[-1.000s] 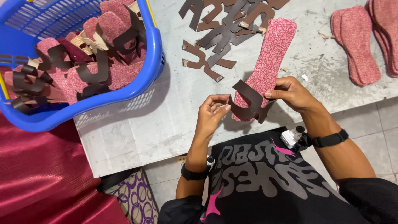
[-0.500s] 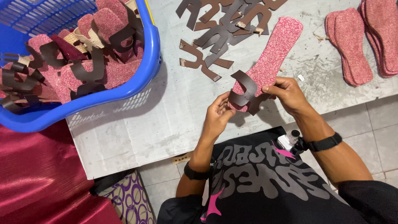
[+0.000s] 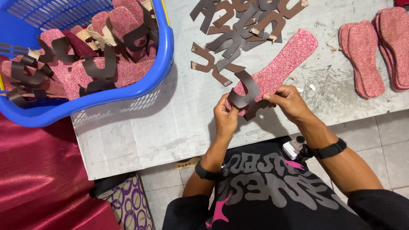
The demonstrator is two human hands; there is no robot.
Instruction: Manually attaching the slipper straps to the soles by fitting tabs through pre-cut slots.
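Note:
A pink patterned insole (image 3: 284, 64) lies slanted over the near part of the grey table (image 3: 179, 119). A dark brown strap piece (image 3: 246, 91) curves over its near end. My left hand (image 3: 225, 116) pinches the strap's left end against the insole. My right hand (image 3: 289, 101) grips the insole's edge and the strap's right end. Both wrists wear black bands.
A blue plastic basket (image 3: 128, 91) at the left holds several pink insoles with brown straps. A heap of loose brown straps (image 3: 238, 30) lies beyond the hands. Stacked pink insoles (image 3: 375, 51) lie at the right. Red cloth (image 3: 38, 179) covers the lower left.
The insole and strap have shifted a little left with both hands. The strap now arches higher over the insole's end, and my left hand has closed on it.

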